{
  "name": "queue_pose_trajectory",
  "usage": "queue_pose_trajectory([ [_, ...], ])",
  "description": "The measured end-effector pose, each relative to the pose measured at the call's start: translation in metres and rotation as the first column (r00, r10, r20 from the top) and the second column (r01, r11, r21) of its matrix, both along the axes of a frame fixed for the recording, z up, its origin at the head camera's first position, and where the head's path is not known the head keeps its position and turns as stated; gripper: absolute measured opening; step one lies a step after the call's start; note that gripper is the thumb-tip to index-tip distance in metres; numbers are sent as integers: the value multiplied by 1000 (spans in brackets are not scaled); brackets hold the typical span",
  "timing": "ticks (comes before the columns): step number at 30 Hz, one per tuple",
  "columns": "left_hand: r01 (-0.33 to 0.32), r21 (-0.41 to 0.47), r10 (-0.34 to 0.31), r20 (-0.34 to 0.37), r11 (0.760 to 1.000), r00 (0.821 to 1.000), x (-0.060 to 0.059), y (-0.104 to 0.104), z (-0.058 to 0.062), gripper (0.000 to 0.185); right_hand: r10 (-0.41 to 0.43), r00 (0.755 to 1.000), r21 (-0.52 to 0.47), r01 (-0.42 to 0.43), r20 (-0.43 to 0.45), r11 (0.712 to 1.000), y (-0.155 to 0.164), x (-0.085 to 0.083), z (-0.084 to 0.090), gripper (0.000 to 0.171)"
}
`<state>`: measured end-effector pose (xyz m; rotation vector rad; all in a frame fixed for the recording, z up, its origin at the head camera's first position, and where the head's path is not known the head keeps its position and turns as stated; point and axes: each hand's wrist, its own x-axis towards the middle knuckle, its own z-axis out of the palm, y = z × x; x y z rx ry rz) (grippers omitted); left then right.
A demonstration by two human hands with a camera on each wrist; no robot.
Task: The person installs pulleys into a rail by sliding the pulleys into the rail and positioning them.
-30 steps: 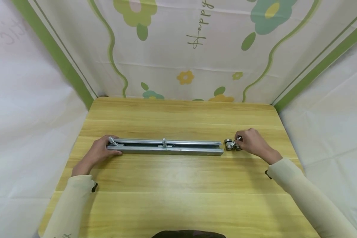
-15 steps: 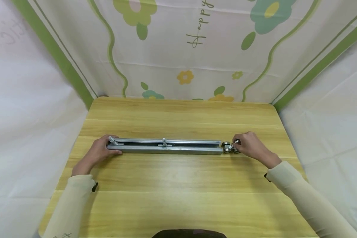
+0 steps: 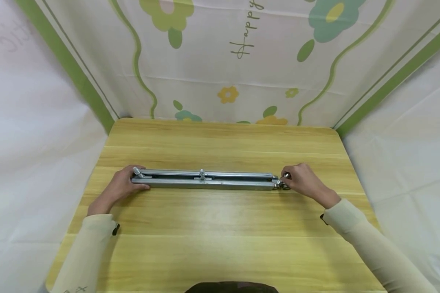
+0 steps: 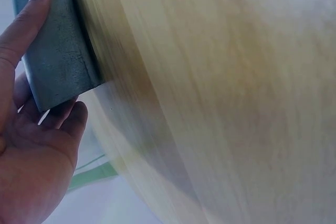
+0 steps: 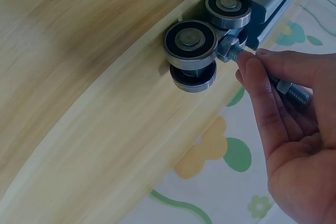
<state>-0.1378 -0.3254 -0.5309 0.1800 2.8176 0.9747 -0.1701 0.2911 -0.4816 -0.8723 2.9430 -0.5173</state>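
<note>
A slotted metal rail (image 3: 212, 184) lies across the table, its slot facing up. My left hand (image 3: 124, 185) grips its left end, thumb on the near side and fingers round the end and far side. In the right wrist view, a roller trolley (image 5: 190, 43) with several bearing wheels and a threaded bolt stands at the rail's right end, its leading wheels at the opening. My right hand (image 3: 304, 182) pinches the trolley's bolt between thumb and fingers. Two more bolts stick up from the slot: one bolt (image 3: 138, 173) tilted at the left end, another bolt (image 3: 202, 174) upright near the middle.
The wooden table (image 3: 220, 236) extends in front of and behind the rail. A white floral-printed curtain (image 3: 205, 73) hangs behind the table's far edge, and white sheets stand at both sides. A dark rounded shape (image 3: 231, 287) shows at the bottom edge.
My right hand has moved left with the trolley, from a gap off the rail's right end to its leading wheels at the opening. My left hand and the rail have stayed nearly still.
</note>
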Motion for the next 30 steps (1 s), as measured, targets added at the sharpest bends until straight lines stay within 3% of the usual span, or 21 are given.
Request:
queue_pose_trajectory([
  [30, 4, -6, -4, -6, 1000, 1000, -1, 0, 1, 70, 56, 998, -42, -54, 40, 998, -33, -3, 3, 6],
])
